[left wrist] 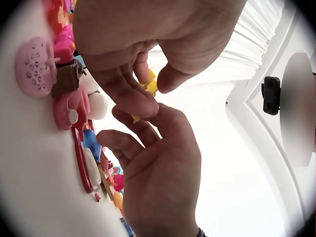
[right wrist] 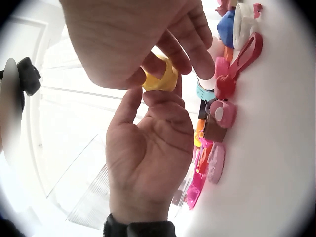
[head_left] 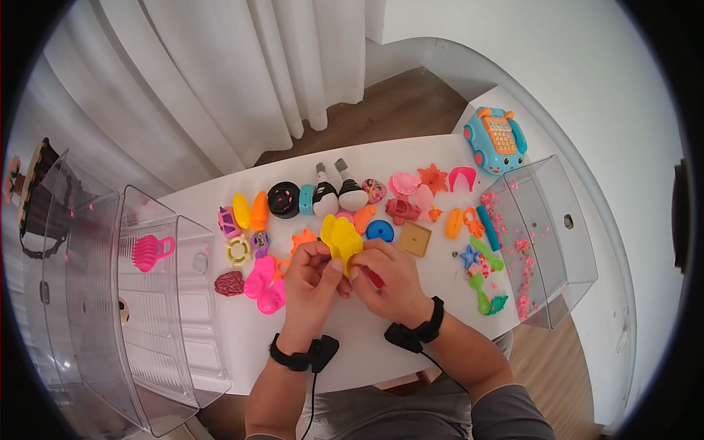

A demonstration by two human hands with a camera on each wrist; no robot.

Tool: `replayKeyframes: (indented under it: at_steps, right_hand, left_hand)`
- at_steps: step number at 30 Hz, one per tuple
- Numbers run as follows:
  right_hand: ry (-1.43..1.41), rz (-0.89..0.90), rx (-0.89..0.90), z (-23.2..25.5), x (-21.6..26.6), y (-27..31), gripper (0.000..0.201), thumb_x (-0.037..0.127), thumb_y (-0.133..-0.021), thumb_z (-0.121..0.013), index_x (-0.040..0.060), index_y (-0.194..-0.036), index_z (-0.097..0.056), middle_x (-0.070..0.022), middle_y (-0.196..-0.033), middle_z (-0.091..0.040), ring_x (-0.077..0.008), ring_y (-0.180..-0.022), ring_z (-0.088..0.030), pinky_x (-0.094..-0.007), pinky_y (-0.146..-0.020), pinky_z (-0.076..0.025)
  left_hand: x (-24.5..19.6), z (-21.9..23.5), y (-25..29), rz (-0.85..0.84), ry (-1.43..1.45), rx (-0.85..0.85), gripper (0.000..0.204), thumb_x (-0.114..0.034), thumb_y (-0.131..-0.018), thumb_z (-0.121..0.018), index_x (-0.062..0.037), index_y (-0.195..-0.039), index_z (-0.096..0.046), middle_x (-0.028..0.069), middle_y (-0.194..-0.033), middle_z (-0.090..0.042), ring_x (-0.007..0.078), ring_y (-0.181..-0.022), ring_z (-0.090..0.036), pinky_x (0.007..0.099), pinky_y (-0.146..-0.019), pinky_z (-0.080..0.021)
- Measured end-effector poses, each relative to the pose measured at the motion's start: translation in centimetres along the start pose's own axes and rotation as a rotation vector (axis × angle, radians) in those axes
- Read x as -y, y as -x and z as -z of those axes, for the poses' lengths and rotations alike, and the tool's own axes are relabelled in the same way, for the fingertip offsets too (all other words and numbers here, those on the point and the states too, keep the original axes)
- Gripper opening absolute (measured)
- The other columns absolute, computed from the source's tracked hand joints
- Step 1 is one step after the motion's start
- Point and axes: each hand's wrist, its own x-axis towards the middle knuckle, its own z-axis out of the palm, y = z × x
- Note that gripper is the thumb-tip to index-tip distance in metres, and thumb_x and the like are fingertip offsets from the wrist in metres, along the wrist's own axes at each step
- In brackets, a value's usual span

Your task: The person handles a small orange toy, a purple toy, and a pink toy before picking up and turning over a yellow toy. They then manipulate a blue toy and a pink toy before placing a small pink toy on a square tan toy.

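Note:
Both hands hold a bright yellow plastic piece with rounded, lobed edges (head_left: pixel 341 236) over the middle front of the white table. My left hand (head_left: pixel 312 279) pinches its lower left side between thumb and fingers. From the other side, my right hand (head_left: pixel 390 275) pinches its lower right edge. In the right wrist view the yellow piece (right wrist: pixel 165 78) appears hollow and curved, partly covered by fingers. Only small bits of it show in the left wrist view. Just beyond the hands lie a blue round dish (head_left: pixel 379 230) and an orange cutter-like shape (head_left: pixel 303 238).
Toys spread along the table (head_left: pixel 352 352): pink shoes (head_left: pixel 262 284), a black ring (head_left: pixel 284 199), a tan square tray (head_left: pixel 415 239) and green pieces at the right. Clear bins stand left (head_left: pixel 150 323) and right (head_left: pixel 561 242). A toy phone (head_left: pixel 499 139) sits at the back right corner.

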Motion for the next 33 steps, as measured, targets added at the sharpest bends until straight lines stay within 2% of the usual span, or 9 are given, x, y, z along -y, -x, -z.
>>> replayKeyframes:
  at_steps: [4, 7, 9, 13, 15, 22, 27, 30, 33]
  right_hand:
    - [0.005, -0.042, -0.008, -0.2, -0.1, 0.2, 0.016, 0.008, -0.083, -0.078, 0.0088, -0.092, -0.065, -0.0066, -0.091, -0.068, -0.0239, -0.07, -0.066, -0.0368, -0.07, -0.05]
    - [0.002, -0.101, -0.001, -0.3, 0.0, 0.4, 0.018, 0.008, -0.083, -0.078, 0.0083, -0.094, -0.064, -0.0047, -0.086, -0.068, -0.0228, -0.069, -0.066, -0.0362, -0.07, -0.05]
    - [-0.074, -0.308, -0.056, -0.4, 0.8, 0.2, 0.019, 0.01, -0.084, -0.079, 0.0078, -0.097, -0.064, -0.0024, -0.078, -0.067, -0.0213, -0.068, -0.067, -0.0365, -0.077, -0.051]
    - [0.007, -0.256, -0.015, -0.1, 0.8, -0.3, 0.019, 0.011, -0.086, -0.077, 0.0077, -0.099, -0.064, -0.0004, -0.073, -0.066, -0.0201, -0.068, -0.067, -0.0378, -0.085, -0.051]
    - [0.085, -0.16, 0.081, -0.1, 0.3, 0.0, 0.013, 0.012, -0.089, -0.074, 0.0079, -0.093, -0.062, -0.0013, -0.066, -0.063, -0.0215, -0.063, -0.065, -0.0393, -0.09, -0.05]
    - [0.103, -0.222, -0.083, -0.3, -0.3, 0.0, 0.019, 0.01, -0.093, -0.07, 0.0079, -0.08, -0.056, -0.005, -0.058, -0.057, -0.0272, -0.053, -0.058, -0.0401, -0.085, -0.051]
    - [0.138, -0.155, -0.079, -0.4, -0.3, 0.0, 0.019, 0.009, -0.093, -0.07, 0.0069, -0.08, -0.056, -0.0052, -0.057, -0.056, -0.0277, -0.051, -0.057, -0.0397, -0.081, -0.052]
    - [0.121, -0.216, -0.094, -0.4, -0.1, 0.0, 0.018, 0.009, -0.092, -0.071, 0.0067, -0.08, -0.056, -0.0055, -0.057, -0.056, -0.0282, -0.052, -0.058, -0.0401, -0.081, -0.052]
    - [0.115, -0.148, -0.037, -0.2, -0.5, 0.1, 0.013, 0.008, -0.092, -0.07, 0.0063, -0.084, -0.06, -0.0057, -0.059, -0.057, -0.0285, -0.054, -0.059, -0.041, -0.082, -0.052]
  left_hand:
    - [0.2, 0.2, -0.1, 0.037, 0.054, 0.015, 0.023, -0.012, -0.107, -0.062, -0.002, -0.124, -0.05, 0.0107, -0.107, -0.068, 0.0114, -0.071, -0.065, 0.0253, -0.062, -0.055]
    - [0.3, 0.1, -0.1, 0.001, 0.025, -0.001, 0.021, -0.012, -0.107, -0.06, -0.0008, -0.123, -0.053, 0.0103, -0.104, -0.072, 0.0117, -0.071, -0.068, 0.0239, -0.06, -0.056]
    - [0.1, -0.1, -0.1, 0.016, 0.0, -0.021, 0.021, -0.01, -0.107, -0.058, -0.0007, -0.125, -0.054, 0.0106, -0.107, -0.073, 0.0109, -0.072, -0.068, 0.0224, -0.059, -0.054]
    - [-0.1, -0.2, 0.0, 0.018, -0.029, -0.033, 0.022, -0.008, -0.107, -0.057, -0.0007, -0.127, -0.053, 0.011, -0.11, -0.073, 0.0098, -0.074, -0.069, 0.0202, -0.058, -0.052]
    - [-0.2, -0.4, 0.0, 0.023, -0.055, -0.061, 0.021, -0.007, -0.107, -0.056, -0.0011, -0.127, -0.054, 0.0095, -0.107, -0.073, 0.008, -0.071, -0.067, 0.0188, -0.055, -0.049]
    - [-0.3, 0.0, 0.1, -0.002, -0.038, -0.157, 0.019, -0.011, -0.108, -0.058, -0.0015, -0.124, -0.055, 0.0061, -0.095, -0.069, 0.0058, -0.058, -0.058, 0.019, -0.05, -0.044]
    - [-0.5, -0.1, 0.2, -0.041, 0.054, -0.052, 0.023, -0.02, -0.107, -0.064, -0.0026, -0.121, -0.056, 0.0093, -0.097, -0.068, 0.0066, -0.056, -0.057, 0.0202, -0.048, -0.044]
    - [-0.8, -0.3, 0.3, -0.041, 0.148, -0.047, 0.023, -0.02, -0.107, -0.064, -0.0026, -0.119, -0.055, 0.0093, -0.096, -0.068, 0.0075, -0.056, -0.057, 0.0207, -0.049, -0.045]
    - [-0.7, 0.1, 0.2, -0.028, 0.086, -0.001, 0.023, -0.021, -0.107, -0.064, -0.0032, -0.118, -0.054, 0.0087, -0.096, -0.068, 0.0074, -0.057, -0.057, 0.0205, -0.049, -0.045]
